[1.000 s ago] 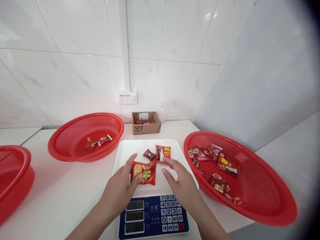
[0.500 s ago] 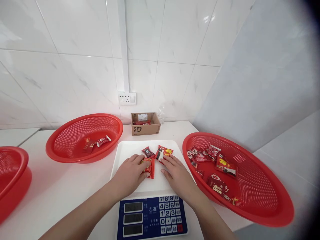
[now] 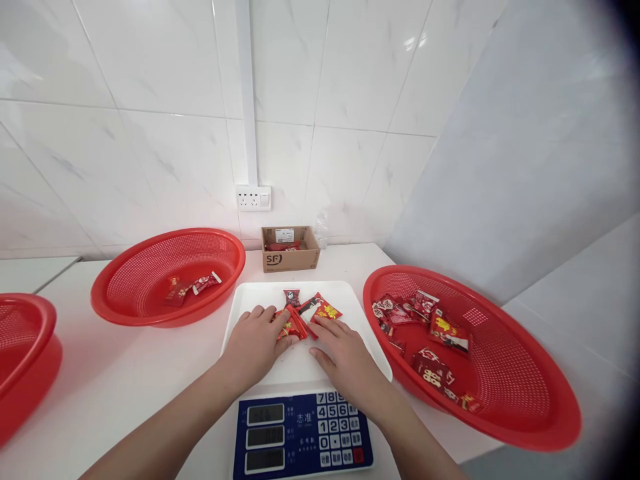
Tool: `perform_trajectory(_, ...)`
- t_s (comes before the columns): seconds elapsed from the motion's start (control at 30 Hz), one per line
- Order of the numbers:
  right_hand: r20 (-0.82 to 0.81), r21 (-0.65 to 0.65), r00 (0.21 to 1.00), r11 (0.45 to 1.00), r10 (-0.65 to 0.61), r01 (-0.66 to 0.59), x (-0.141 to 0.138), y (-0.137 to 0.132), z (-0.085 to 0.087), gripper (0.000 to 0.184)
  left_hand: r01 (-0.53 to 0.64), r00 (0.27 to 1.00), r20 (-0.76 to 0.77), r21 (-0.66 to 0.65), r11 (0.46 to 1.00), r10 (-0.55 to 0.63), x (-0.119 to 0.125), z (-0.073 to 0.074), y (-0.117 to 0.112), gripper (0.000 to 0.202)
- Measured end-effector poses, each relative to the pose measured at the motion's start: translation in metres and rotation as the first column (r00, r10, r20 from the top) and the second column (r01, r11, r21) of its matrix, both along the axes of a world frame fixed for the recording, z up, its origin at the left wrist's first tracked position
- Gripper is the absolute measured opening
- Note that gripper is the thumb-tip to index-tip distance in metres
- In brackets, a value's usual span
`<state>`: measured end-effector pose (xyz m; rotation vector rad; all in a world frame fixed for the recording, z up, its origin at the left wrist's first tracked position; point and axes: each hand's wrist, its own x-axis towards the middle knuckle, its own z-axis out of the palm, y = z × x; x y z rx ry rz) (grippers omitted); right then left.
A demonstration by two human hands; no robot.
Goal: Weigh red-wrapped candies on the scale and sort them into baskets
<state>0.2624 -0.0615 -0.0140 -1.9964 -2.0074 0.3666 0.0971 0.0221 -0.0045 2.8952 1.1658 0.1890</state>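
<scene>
A blue digital scale (image 3: 304, 433) stands in front of me with a white weighing tray (image 3: 345, 297) on top. On the tray lie a few red snack packets: a small dark one (image 3: 291, 297), a red and yellow one (image 3: 323, 310), and a crumpled one (image 3: 290, 327). My left hand (image 3: 257, 343) rests on the tray with fingers curled around the crumpled packet. My right hand (image 3: 340, 353) lies flat beside it, fingers stretched, fingertips touching the red and yellow packet.
A red mesh basket (image 3: 500, 400) on the right holds several red packets. Another red basket (image 3: 165, 267) at the back left holds a couple of packets. A third red basket (image 3: 25, 333) shows at the far left. A small cardboard box (image 3: 290, 257) sits by the tiled wall.
My left hand has lowered the crumpled packet onto the tray and moved forward. My right hand has slid forward to the packets, pushing them closer together.
</scene>
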Motion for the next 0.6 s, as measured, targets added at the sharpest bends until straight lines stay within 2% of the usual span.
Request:
perform_trajectory(0.4,-0.008,0.035,0.999,0.998,-0.048,0.048,0.0023,0.0000,-0.0034,0.040,-0.007,1.000,0.001,-0.002,1.000,0.007,-0.0013,0.0001,0.0005,0.043)
perform_trajectory(0.6,-0.091,0.038,0.995,0.998,-0.042,0.045,0.0033,-0.0044,-0.0017,0.040,0.032,0.998,0.059,-0.043,0.999,-0.029,-0.0054,-0.0021,-0.0009,0.045)
